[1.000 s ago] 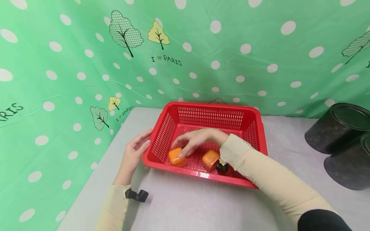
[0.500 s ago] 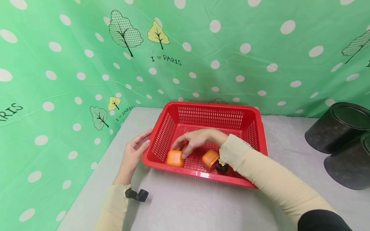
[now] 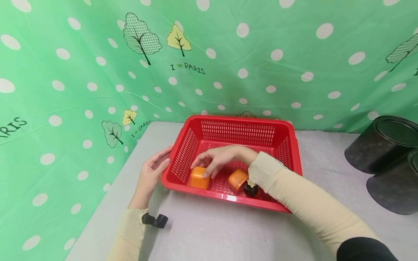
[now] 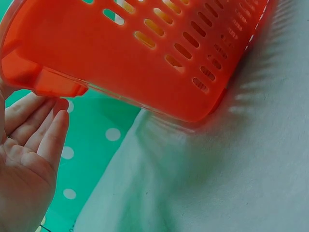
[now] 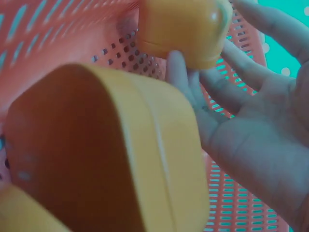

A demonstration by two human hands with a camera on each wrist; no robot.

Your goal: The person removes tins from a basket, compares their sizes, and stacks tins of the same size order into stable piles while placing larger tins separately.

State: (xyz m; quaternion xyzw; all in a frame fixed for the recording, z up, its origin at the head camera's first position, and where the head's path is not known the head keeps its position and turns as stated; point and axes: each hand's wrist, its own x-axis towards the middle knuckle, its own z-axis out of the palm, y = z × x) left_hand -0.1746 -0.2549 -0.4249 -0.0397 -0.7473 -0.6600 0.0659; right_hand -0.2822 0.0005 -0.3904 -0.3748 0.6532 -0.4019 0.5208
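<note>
Inside the red basket [image 3: 230,197], the right hand [image 3: 223,157] pinches a rounded orange cup [image 3: 199,179] at the left front corner, thumb on one side and fingertips on the other. The right wrist view shows this cup [image 5: 178,29] between the thumb and fingers of the hand [image 5: 270,130]. A second orange cup [image 3: 236,180] lies tilted under the right wrist; its hollow mouth shows close up in that view. The left hand [image 3: 151,175] rests against the basket's left rim. In the left wrist view, its extended fingers [image 4: 53,137] touch beneath the rim [image 4: 58,84].
Two dark cylindrical containers [image 3: 382,145] stand on the grey table at the right. A green dotted cloth [image 3: 243,87] hangs behind the basket and along the left side. Beside the right cuff a small black piece [image 3: 250,190] shows inside the basket.
The pinched orange cup has turned and tilted in the right hand, shifting left, then slightly right and upward. The left hand and basket have stayed still.
</note>
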